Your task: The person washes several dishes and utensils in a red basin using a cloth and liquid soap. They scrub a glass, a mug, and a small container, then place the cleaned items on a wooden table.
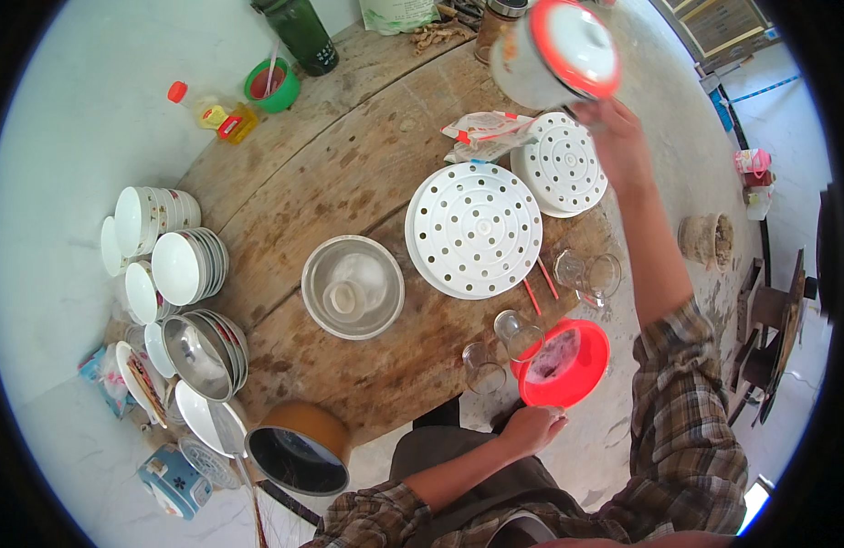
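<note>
At the top right, my right hand (pixel 610 133), somewhat blurred, holds a white enamel pot (pixel 521 72) with a red-rimmed lid (pixel 578 44), raised near the far edge of the wooden table (pixel 285 171). My left hand (pixel 531 430) is close to me, touching the near rim of a red plastic basin (pixel 569 397) that has sudsy liquid in it. Clear glasses (pixel 519 335) lie beside the basin. Two white perforated steamer trays (pixel 473 226) and a crumpled packet (pixel 487 130) sit between my hands. A metal bowl (pixel 314 308) with a small round piece inside stands mid-table.
Stacked bowls (pixel 182 267), a steel bowl (pixel 196 356) and a dark-lined pot (pixel 305 452) line the left side. An oil bottle (pixel 223 120), a green cup (pixel 281 92) and a green bottle (pixel 302 41) stand at the back. Two red sticks (pixel 531 296) lie by the larger tray.
</note>
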Demonstrator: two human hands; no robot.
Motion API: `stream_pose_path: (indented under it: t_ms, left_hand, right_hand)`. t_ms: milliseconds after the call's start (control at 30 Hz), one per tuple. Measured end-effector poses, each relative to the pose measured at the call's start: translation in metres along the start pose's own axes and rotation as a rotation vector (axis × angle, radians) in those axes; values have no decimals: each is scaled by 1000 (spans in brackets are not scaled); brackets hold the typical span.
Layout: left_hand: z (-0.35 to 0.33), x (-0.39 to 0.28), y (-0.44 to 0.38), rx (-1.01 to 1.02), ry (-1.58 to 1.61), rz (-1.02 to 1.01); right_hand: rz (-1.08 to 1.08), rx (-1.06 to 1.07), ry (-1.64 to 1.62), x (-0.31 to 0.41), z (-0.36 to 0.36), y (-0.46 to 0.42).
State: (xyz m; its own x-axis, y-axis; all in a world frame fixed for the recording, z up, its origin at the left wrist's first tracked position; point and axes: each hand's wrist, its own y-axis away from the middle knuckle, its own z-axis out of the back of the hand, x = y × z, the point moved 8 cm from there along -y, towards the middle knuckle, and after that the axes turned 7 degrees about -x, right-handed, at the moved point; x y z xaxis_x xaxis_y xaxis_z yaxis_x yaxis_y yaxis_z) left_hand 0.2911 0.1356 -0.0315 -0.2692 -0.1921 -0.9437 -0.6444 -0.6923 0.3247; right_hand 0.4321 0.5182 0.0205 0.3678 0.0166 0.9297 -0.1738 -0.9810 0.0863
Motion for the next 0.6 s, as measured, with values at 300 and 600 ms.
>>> stream_pose_path:
  t_ms: [300, 600]
  left_hand:
    - [33, -99, -25, -416, -1, -409]
    - [-69, -131, -91, -407, -294, -426]
  right_hand:
    - [95, -340, 214, 98, 139, 230]
    - [-194, -757, 238, 7, 252, 445]
